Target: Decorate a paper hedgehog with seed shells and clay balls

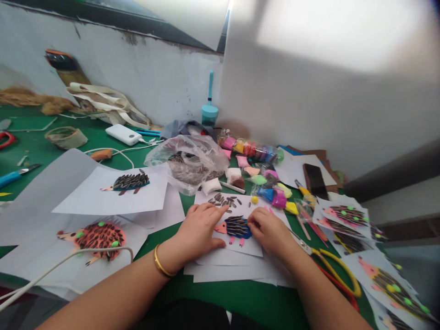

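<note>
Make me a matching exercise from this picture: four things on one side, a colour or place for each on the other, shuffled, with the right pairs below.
Things
1. right hand
2. bracelet
3. power bank
4. loose seeds

Colours and places
A. white
B. scattered on paper
C. at the blue hedgehog's rear
D. gold

Pairs: 1-C, 2-D, 3-A, 4-B

Scissors (304,247), clay packets (279,198) and seed-covered hedgehogs (237,226) mark a craft workspace.
</note>
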A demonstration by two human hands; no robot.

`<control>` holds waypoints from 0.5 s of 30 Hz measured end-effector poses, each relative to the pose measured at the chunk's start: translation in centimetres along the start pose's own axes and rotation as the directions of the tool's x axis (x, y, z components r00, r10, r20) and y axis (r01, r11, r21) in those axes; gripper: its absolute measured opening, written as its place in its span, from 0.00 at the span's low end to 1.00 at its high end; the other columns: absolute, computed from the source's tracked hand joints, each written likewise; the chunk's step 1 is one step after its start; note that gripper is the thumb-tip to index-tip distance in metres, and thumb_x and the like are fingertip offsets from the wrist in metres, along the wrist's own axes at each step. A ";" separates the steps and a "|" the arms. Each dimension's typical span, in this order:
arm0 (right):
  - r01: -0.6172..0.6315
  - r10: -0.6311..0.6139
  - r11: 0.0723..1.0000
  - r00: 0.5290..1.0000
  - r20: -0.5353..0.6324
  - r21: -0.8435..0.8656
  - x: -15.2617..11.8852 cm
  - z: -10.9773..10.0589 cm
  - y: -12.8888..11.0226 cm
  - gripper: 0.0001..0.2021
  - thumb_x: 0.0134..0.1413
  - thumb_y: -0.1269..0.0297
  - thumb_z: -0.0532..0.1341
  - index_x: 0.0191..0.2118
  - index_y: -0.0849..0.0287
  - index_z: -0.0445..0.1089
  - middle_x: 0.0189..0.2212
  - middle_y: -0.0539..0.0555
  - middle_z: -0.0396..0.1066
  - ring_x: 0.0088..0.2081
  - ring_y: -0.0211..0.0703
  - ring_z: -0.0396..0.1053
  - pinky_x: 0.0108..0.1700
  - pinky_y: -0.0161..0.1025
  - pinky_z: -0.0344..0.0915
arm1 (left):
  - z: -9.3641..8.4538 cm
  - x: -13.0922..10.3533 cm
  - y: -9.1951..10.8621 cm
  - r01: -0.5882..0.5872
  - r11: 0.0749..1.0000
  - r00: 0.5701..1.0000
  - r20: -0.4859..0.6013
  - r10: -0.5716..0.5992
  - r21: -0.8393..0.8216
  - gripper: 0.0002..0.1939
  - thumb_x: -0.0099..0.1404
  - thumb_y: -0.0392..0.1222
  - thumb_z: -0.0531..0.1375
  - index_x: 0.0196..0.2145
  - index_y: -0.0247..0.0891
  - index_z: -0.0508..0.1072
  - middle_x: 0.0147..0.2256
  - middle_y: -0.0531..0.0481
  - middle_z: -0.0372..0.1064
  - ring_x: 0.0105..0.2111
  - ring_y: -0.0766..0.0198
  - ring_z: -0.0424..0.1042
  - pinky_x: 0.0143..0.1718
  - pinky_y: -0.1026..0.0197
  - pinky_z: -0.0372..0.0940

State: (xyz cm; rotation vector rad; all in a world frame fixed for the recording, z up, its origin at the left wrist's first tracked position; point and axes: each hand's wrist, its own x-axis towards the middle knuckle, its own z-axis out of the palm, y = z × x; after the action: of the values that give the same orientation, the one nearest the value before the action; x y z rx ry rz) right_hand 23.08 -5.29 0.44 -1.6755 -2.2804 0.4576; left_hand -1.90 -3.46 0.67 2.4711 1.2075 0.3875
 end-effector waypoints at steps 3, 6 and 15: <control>0.007 -0.007 1.000 1.000 -0.001 -0.010 0.0 0.0 0.0 0.06 0.59 0.70 0.55 0.33 0.57 0.68 0.35 0.54 0.69 0.37 0.43 0.67 0.40 0.39 0.63 | 0.0 0.0 0.0 -0.002 1.000 1.000 0.002 0.002 0.004 0.46 0.53 0.54 0.69 0.65 0.47 0.56 0.56 0.44 0.67 0.58 0.49 0.60 0.58 0.46 0.50; 0.020 -0.020 1.000 1.000 -0.009 -0.009 0.1 0.1 0.0 0.06 0.59 0.70 0.55 0.33 0.57 0.68 0.35 0.54 0.69 0.37 0.43 0.67 0.40 0.39 0.63 | 0.0 0.0 0.0 -0.006 1.000 1.000 -0.006 0.006 0.005 0.46 0.52 0.54 0.69 0.65 0.47 0.56 0.56 0.45 0.67 0.58 0.49 0.61 0.58 0.45 0.51; 0.014 -0.013 0.999 1.000 0.004 -0.030 0.0 0.1 -0.1 0.06 0.60 0.69 0.55 0.33 0.57 0.68 0.36 0.54 0.69 0.38 0.43 0.67 0.40 0.39 0.63 | 0.0 0.1 0.0 0.001 1.000 1.000 0.000 -0.001 -0.001 0.46 0.52 0.54 0.70 0.65 0.47 0.57 0.56 0.44 0.67 0.58 0.48 0.61 0.58 0.45 0.51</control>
State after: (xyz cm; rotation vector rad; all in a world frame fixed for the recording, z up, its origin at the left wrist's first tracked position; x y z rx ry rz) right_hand 22.96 -5.27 0.42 -1.6737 -2.3110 0.4259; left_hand -1.85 -3.42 0.72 2.4689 1.2086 0.3884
